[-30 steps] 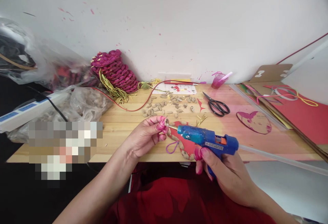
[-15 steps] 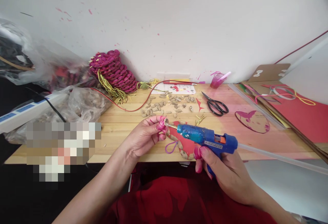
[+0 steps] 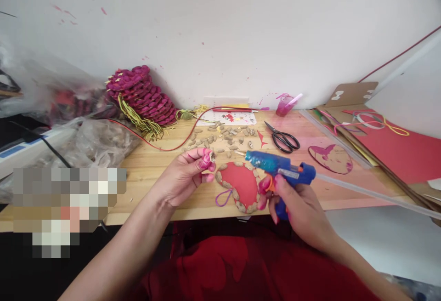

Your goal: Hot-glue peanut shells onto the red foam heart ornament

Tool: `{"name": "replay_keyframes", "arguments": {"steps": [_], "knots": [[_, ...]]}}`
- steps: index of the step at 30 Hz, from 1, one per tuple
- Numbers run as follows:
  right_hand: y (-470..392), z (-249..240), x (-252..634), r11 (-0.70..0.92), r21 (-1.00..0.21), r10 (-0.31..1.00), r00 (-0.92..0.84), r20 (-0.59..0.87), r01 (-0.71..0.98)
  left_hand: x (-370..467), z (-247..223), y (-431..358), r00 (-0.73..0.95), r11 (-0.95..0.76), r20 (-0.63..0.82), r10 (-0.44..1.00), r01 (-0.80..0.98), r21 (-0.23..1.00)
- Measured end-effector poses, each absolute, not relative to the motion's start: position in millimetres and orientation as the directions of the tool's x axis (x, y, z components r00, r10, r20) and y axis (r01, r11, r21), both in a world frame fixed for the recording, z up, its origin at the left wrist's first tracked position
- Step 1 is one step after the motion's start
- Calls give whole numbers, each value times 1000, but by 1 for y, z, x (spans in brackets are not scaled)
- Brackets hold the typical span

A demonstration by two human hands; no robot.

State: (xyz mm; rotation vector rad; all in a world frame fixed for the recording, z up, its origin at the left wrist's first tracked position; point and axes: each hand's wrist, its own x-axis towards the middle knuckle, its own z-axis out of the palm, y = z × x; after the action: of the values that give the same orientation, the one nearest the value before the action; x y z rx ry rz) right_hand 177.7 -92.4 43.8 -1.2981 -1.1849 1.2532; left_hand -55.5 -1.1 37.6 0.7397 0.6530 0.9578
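Between the thumb and fingers of my left hand is a peanut shell, held above the table's front half. My right hand grips a blue hot glue gun by its handle, with a clear glue stick sticking out of its back end. The metal nozzle points left and stands apart from the shell. Below and between my hands lies a red heart edged with peanut shells, with a purple cord loop at its left. My right fingers cover part of its right edge.
Loose peanut shells lie behind the heart. Black scissors and a stained cardboard heart are to the right. A red cord crosses the table. Stacked magenta pieces and plastic bags stand left; red sheets lie right.
The glue gun's nozzle has moved away from the peanut shell, to the right and up, leaving a gap. More of the red heart shows now. The view has shifted slightly.
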Motion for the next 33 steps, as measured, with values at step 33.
{"name": "replay_keyframes", "arguments": {"steps": [33], "knots": [[-42,-1,199,-307,-797,908,91,-409,-520,-23,18,51,779,-763,98,620,568,310]]}}
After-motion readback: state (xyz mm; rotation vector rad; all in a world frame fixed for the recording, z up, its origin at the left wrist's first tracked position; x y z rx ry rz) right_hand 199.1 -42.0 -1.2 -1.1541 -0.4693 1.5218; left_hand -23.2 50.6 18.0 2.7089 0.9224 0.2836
